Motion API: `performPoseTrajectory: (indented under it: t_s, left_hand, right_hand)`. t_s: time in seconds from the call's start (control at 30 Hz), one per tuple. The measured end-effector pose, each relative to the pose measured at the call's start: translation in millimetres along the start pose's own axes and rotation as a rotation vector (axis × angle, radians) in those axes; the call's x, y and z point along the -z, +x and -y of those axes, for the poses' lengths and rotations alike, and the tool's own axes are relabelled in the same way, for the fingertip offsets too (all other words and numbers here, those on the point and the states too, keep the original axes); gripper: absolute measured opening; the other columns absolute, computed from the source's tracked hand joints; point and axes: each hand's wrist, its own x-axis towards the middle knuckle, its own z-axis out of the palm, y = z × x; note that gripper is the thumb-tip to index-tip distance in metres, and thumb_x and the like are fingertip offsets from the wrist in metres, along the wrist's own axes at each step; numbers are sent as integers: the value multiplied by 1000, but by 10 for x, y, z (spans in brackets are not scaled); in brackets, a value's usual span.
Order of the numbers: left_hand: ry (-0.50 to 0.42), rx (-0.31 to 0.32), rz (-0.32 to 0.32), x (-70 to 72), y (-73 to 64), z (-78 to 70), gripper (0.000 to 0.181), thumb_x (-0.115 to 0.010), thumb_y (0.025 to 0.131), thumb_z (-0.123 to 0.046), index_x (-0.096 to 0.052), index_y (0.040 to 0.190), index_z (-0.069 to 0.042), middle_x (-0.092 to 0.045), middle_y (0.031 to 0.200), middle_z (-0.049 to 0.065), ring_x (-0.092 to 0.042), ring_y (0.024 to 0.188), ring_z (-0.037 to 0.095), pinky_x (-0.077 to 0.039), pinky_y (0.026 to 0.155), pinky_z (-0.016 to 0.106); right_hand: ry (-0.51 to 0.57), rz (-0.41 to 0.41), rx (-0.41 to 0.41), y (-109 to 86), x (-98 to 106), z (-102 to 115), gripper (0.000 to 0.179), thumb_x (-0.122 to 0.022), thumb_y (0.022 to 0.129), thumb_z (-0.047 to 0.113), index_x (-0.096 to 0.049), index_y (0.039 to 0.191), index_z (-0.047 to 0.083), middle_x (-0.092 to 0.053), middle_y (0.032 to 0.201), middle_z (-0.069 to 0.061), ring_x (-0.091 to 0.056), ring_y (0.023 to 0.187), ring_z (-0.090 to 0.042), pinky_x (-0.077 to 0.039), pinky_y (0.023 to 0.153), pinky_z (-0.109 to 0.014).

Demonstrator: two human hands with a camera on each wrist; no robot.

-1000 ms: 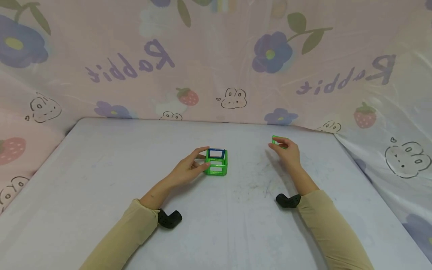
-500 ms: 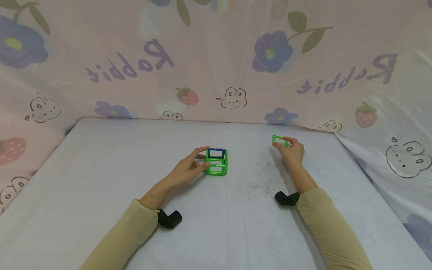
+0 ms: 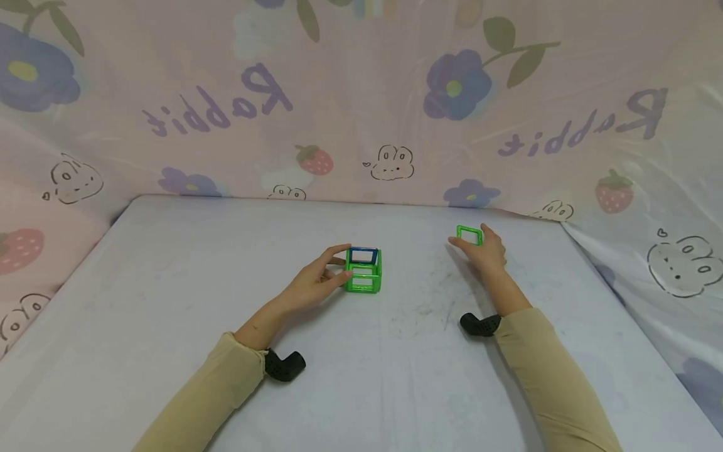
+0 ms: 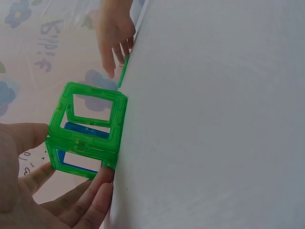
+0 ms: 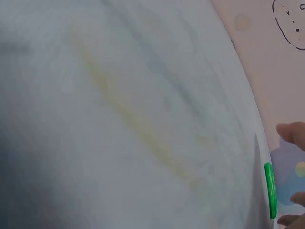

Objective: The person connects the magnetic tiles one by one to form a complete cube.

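In the head view, my left hand [image 3: 307, 287] holds the left side of a small box of green and blue magnetic tiles [image 3: 363, 275] standing mid-table. The left wrist view shows thumb and fingertips on opposite edges of that box [image 4: 82, 142], whose square frames are see-through. Farther right and back, a single green square magnetic tile [image 3: 481, 237] lies flat on the table. Around it my right hand [image 3: 489, 250] spreads thumb and index finger, apart from its edges. At the right wrist view's edge, the tile [image 5: 271, 191] appears edge-on beside a few fingertips [image 5: 291, 131].
A white-covered table [image 3: 198, 263] carries everything, with smudges near its middle right. A patterned curtain [image 3: 350, 107] hangs along its back and sides. Black curved pieces [image 3: 480, 324] sit at both wrists.
My right hand held the green tile tilted up; it has let go, its fingers have spread, and the tile now lies flat. My left hand and the box stay put.
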Motion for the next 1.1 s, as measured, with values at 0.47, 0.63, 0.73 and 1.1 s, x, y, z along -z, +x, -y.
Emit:
performPoseTrajectory:
  t_s: [0.47,0.63,0.73,1.1]
  left_hand:
    - [-10,9,5,3,-15,-39,57,-55,98,-26,-31,149,-19,-52,135,19,-62,88,20,-48,75,30]
    - [-16,18,2,4,-20,-42,56,-55,98,-26,-31,149,-21,-52,136,19,-62,89,21,-47,75,29]
    - [-18,22,1,4,-22,-47,56,-55,98,-26,-31,149,-21,-52,136,18,-62,89,21,-47,75,29]
    - [-22,16,3,3,-13,-32,57,-55,98,-25,-31,149,-19,-52,136,20,-62,88,20,-48,75,29]
  right_hand:
    - [-174,61,101,108,-13,-48,87,-61,88,42,-17,153,5,-17,156,-25,-21,135,-49,-16,104,-66]
    - [-198,46,119,91,-32,-38,82,-63,87,43,-28,149,2,-24,151,-28,-27,129,-49,-20,101,-64]
    - [-198,42,112,80,-45,-29,80,-63,87,43,-30,148,2,-24,150,-29,-26,130,-49,-20,101,-63]
    - [-207,33,118,25,-50,3,73,-61,89,37,-34,146,-1,-24,147,-32,-22,132,-51,-19,103,-65]
